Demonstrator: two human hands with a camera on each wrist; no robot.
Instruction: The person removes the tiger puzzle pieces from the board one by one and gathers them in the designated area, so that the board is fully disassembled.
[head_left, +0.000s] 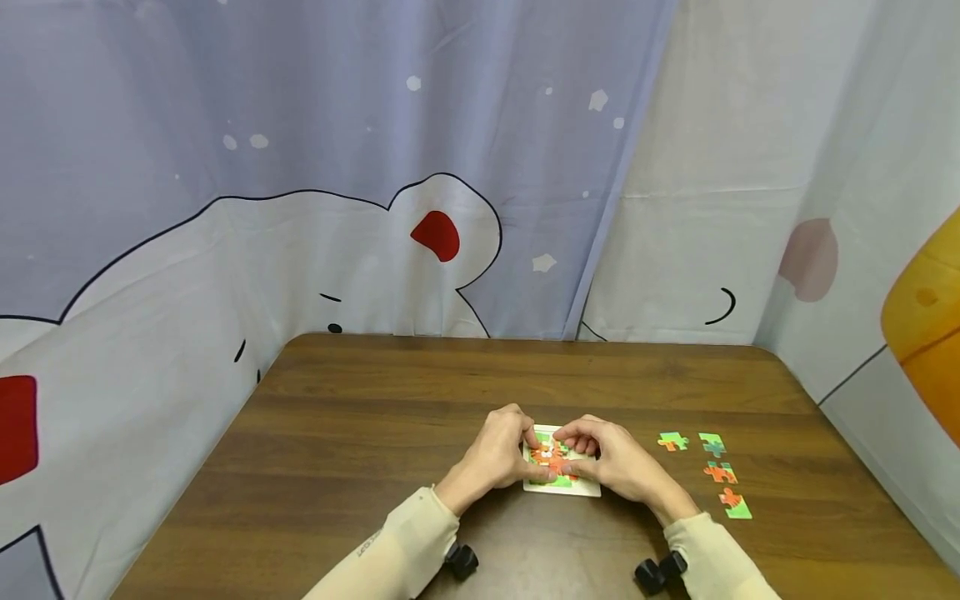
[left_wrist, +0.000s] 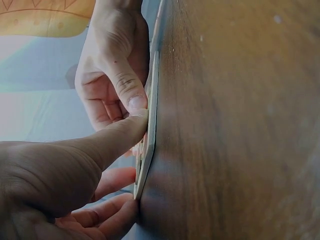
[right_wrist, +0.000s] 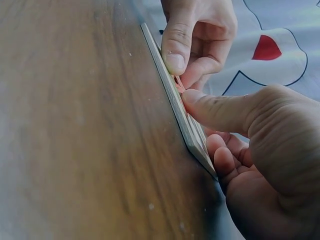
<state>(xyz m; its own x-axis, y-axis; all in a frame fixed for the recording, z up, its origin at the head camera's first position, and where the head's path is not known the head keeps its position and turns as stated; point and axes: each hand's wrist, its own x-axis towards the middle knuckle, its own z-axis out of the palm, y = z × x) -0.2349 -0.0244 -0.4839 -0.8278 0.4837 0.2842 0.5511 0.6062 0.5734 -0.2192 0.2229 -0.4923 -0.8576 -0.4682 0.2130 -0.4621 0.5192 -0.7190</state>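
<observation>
A small jigsaw puzzle board [head_left: 570, 492] with a pale border lies on the table, with green and orange pieces in it. My left hand [head_left: 491, 450] holds the board's left side, thumb over the pieces and fingertips [left_wrist: 127, 212] at the edge. From the right, my right hand [head_left: 622, 462] reaches over the board. Its thumb [right_wrist: 197, 100] presses on the pieces by the left thumb, and its other fingers are bent above the board. An orange puzzle piece [right_wrist: 178, 84] shows between the thumbs; the hands partly cover it, and whether the right fingers pinch it is unclear.
Several loose puzzle pieces lie right of the board, among them a green and orange one [head_left: 673, 441] and a corner piece [head_left: 738, 507] nearest me. The brown wooden table [head_left: 360, 433] ends at a printed curtain [head_left: 360, 267] behind. Black wrist mounts [head_left: 461, 561] sit under both sleeves.
</observation>
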